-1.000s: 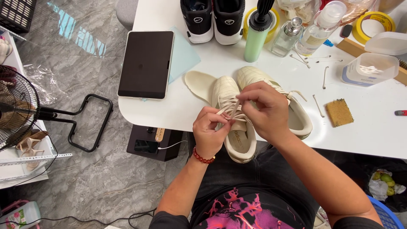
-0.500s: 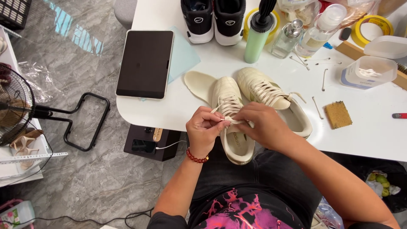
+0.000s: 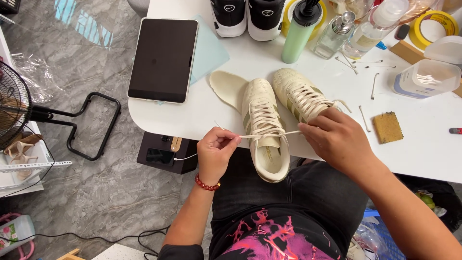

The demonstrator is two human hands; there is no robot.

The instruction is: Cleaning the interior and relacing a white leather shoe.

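Both hands pull 1 cream lace (image 3: 269,135) taut across the cream sneaker (image 3: 265,130) overhanging the tabletop (image 3: 216,115) at its 6 o'clock edge: left hand (image 3: 216,151) fingers pinching 1 end, right hand (image 3: 337,139) fingers closed on the other, tensioning the lacing.

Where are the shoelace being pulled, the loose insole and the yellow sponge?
shoelace (image 3: 269,135), head view, taut stretch between the hands.
insole (image 3: 228,88), head view, its flat middle.
yellow sponge (image 3: 387,127), head view, centre of its top face.

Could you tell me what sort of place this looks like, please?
Probably a shoe cleaning or repair workbench: cream shoes being laced on a white table, with spray bottles, tape rolls and cotton swabs about.
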